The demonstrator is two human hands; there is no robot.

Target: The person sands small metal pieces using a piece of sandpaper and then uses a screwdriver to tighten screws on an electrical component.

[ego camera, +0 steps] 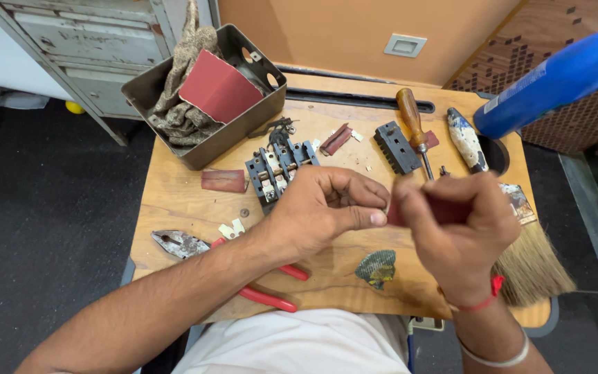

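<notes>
Left hand (320, 211) pinching a tiny pale part; right hand (461, 221) clenched round a dark-red strip (420, 211), above wooden counter (174, 201).

Both forearms are bare from elbow to wrist; no sleeves reach into view. The left hand (320, 211) carries no ring, band or watch. The right hand (461, 228) is likewise free of rings. The right wrist bears a thin red thread (482, 299) tied round it, a short knotted end standing out at the outer side. Further up the same forearm sits a slim silver-coloured bangle (496, 359). A white garment (299, 343) covers the torso at the lower edge, plain and unmarked.
</notes>
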